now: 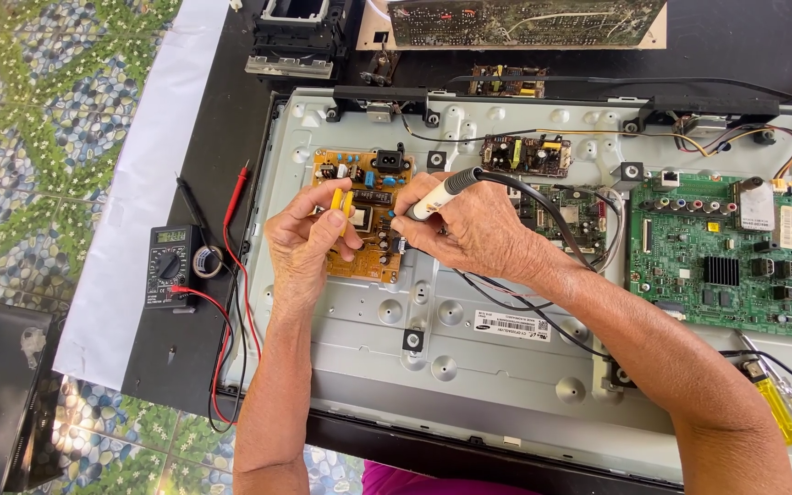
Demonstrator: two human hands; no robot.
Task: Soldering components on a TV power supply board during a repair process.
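The right hand (469, 225) grips a soldering iron (437, 195) like a pen, fingers clamped on its white and black barrel, the tip pointing down at the orange power board (373, 247). That board sits near the upper left corner of the grey metal back panel (469, 348) of an opened television. The left hand (309, 243) rests on the board's left edge, thumb and fingers closed around a yellow component (341, 200) standing on it. A green main board (735, 252) lies at the panel's right edge, with a smaller green board (566, 213) between the 2. A black multimeter (169, 266) with red and black leads lies just off the panel's left edge, and a yellow-handled screwdriver (776, 408) near its lower right corner.
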